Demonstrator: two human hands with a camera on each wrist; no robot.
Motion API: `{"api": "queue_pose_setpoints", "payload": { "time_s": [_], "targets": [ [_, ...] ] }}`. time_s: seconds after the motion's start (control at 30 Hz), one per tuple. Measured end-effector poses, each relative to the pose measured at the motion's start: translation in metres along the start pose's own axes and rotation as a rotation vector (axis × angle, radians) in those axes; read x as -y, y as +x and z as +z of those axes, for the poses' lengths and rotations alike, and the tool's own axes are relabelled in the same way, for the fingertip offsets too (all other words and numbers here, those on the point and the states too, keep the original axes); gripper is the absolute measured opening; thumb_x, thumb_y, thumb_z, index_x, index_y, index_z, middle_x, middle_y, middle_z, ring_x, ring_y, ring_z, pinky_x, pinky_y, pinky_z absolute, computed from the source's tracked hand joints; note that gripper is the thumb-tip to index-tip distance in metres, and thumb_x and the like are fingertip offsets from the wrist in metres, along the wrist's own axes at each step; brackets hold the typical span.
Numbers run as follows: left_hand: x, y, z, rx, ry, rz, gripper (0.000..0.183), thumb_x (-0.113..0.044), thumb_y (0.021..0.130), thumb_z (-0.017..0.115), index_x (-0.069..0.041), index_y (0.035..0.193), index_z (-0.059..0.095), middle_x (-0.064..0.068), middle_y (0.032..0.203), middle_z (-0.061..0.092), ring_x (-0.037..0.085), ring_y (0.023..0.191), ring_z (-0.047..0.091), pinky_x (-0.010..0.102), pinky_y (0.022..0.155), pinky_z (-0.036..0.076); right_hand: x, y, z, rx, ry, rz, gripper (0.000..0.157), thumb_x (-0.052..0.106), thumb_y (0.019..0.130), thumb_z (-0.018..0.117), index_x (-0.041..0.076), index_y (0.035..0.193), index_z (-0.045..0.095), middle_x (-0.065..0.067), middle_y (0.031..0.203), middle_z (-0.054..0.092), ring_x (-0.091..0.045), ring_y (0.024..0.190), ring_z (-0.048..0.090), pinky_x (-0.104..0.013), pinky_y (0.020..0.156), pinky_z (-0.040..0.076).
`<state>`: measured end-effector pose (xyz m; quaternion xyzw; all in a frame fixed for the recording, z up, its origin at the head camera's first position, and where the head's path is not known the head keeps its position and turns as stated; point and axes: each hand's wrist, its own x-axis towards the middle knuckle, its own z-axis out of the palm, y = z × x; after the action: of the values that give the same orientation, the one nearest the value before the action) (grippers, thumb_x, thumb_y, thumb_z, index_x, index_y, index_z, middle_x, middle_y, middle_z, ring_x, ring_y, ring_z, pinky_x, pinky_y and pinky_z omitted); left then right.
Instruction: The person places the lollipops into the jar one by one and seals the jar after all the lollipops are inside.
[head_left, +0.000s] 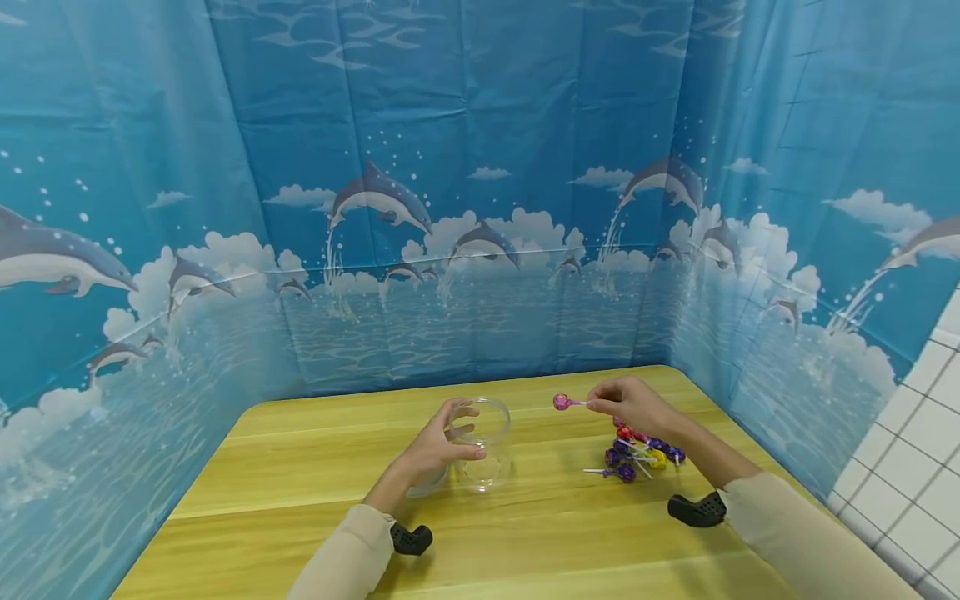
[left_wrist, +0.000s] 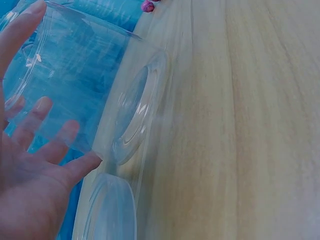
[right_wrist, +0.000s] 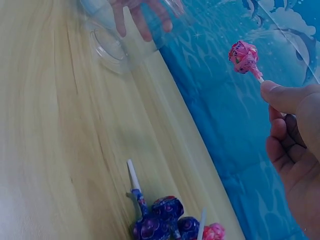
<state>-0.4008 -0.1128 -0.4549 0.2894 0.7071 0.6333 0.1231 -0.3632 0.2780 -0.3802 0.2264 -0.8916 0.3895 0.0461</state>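
Note:
My left hand (head_left: 442, 443) grips a clear plastic jar (head_left: 495, 454) near its rim, thumb on one side and fingers on the other. The jar's mouth faces up, and its ringed base (left_wrist: 132, 112) shows at the table in the left wrist view. Between thumb and fingertips, my right hand (head_left: 633, 406) pinches the white stick of a pink-wrapped lollipop (right_wrist: 244, 57). The candy end points left toward the jar, above the table. Under the right forearm lies a pile of wrapped lollipops (head_left: 622, 451) in purple, red and yellow.
A round translucent lid (left_wrist: 112, 210) lies beside the jar, partly hidden by the left hand in the head view. The wooden table (head_left: 300, 467) ends at a blue dolphin-print curtain (head_left: 480, 317). White tiles (head_left: 918, 442) show at the right.

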Motion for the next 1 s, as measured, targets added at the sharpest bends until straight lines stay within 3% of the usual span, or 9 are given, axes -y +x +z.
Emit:
{"api": "queue_pose_setpoints", "payload": {
  "time_s": [0.17, 0.3, 0.53, 1.0],
  "targets": [
    [-0.002, -0.001, -0.002, 0.001, 0.010, -0.007, 0.083, -0.012, 0.091, 0.082, -0.021, 0.157, 0.034, 0.015, 0.158, 0.038, 0.046, 0.146, 0.033, 0.048, 0.101, 0.051, 0.011, 0.008, 0.005, 0.010, 0.022, -0.017, 0.019, 0.021, 0.106, 0.063, 0.005, 0.109, 0.073, -0.004, 0.098, 0.069, -0.024, 0.080, 0.058, -0.045, 0.077, 0.050],
    [-0.004, -0.001, -0.003, -0.003, 0.020, -0.011, 0.082, -0.012, 0.090, 0.083, -0.022, 0.156, 0.035, 0.013, 0.156, 0.039, 0.045, 0.146, 0.034, 0.049, 0.101, 0.051, 0.016, 0.014, 0.011, 0.023, 0.042, -0.044, 0.018, 0.018, 0.106, 0.063, 0.004, 0.109, 0.073, -0.005, 0.099, 0.069, -0.022, 0.082, 0.059, -0.047, 0.079, 0.051],
    [-0.003, 0.001, -0.001, 0.007, 0.019, -0.014, 0.081, -0.012, 0.090, 0.083, -0.022, 0.156, 0.035, 0.016, 0.157, 0.037, 0.045, 0.146, 0.035, 0.049, 0.101, 0.051, 0.023, 0.025, 0.018, 0.046, 0.007, -0.106, 0.017, 0.018, 0.106, 0.063, 0.006, 0.106, 0.075, -0.001, 0.095, 0.070, -0.019, 0.077, 0.058, -0.036, 0.071, 0.050],
    [-0.005, 0.000, 0.001, 0.006, 0.017, -0.003, 0.086, -0.013, 0.089, 0.084, -0.018, 0.158, 0.032, 0.019, 0.157, 0.037, 0.050, 0.146, 0.031, 0.048, 0.102, 0.050, 0.047, 0.051, 0.038, 0.119, 0.019, -0.176, 0.016, 0.015, 0.105, 0.063, 0.006, 0.105, 0.076, 0.000, 0.091, 0.070, -0.016, 0.073, 0.054, -0.033, 0.068, 0.048]
  ]
}}
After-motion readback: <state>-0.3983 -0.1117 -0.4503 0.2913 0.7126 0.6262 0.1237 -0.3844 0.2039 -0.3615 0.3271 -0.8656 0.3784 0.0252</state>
